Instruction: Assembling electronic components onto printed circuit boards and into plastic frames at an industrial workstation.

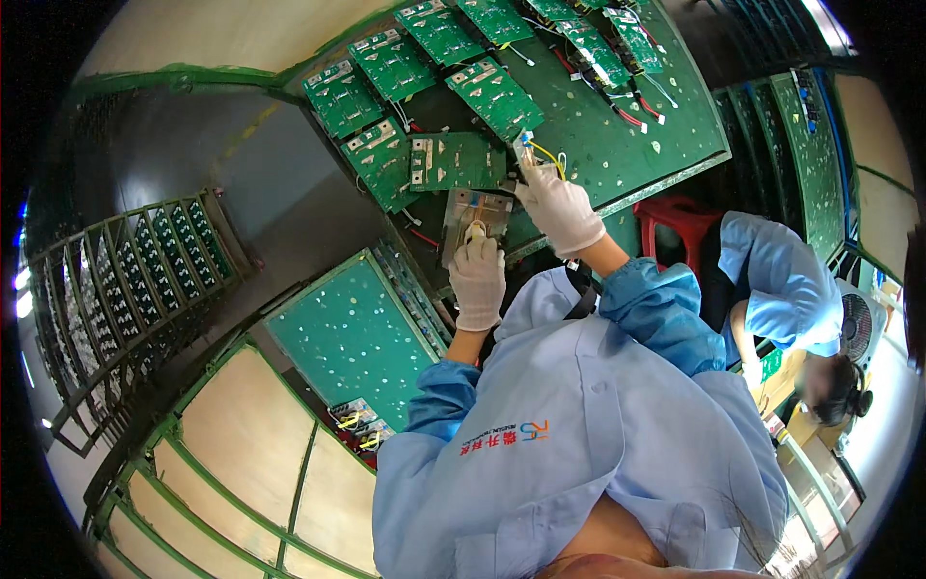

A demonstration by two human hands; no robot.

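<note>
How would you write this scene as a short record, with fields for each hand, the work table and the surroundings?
Left hand: white-gloved, at a metal plate; exact grip unclear
Right hand: white-gloved, beside a yellow wire; grip unclear
Table: green, pale-speckled, bearing several green circuit boards
Beside table: red stool
Person's right: co-worker in light blue top
Person's left: another speckled green surface

Place: electronics assembly workshop | green workbench [627, 179], rows of circuit boards [494, 96] | co-worker [779, 275] in blue workwear
</note>
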